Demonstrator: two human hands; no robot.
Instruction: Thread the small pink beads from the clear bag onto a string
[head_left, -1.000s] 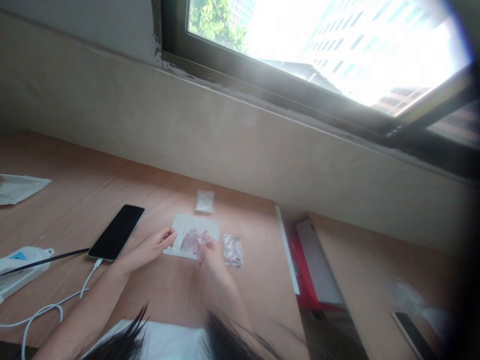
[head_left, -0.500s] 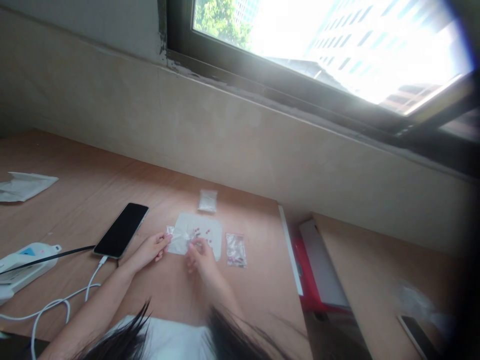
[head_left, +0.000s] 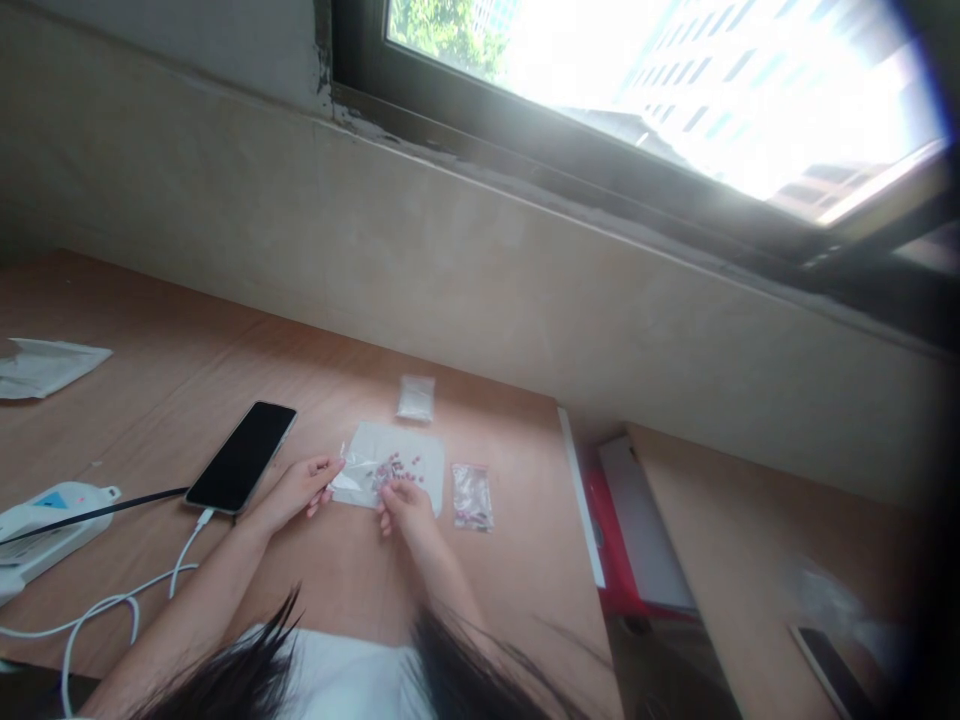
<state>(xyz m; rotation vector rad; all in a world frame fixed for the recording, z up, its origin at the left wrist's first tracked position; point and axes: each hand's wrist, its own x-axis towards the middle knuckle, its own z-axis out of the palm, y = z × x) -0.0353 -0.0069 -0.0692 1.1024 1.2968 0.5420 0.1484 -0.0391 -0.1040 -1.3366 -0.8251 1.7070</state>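
Note:
A small clear plastic bag (head_left: 360, 474) is stretched between my two hands over a pale square sheet (head_left: 426, 447). My left hand (head_left: 318, 480) pinches its left end between thumb and fingers. At its right end my right hand (head_left: 401, 503) has its fingers closed on the bag, partly hiding it. Small pinkish-red beads (head_left: 393, 464) lie in a cluster on the sheet by the right fingertips; whether some are still inside the bag I cannot tell. Right of the sheet lies another clear bag (head_left: 472, 497) with small reddish pieces. Behind it rests a bag with whitish contents (head_left: 415, 399).
A black phone (head_left: 241, 457) with a white cable (head_left: 180, 560) lies left of my hands. Farther left are a white power strip (head_left: 52, 520) and a white packet (head_left: 52, 367). The table's right edge borders a gap with a red object (head_left: 611, 555).
Many more beads have come out onto the sheet near my right fingers. The bag between my hands looks flatter and clearer. Both hands stay in nearly the same place.

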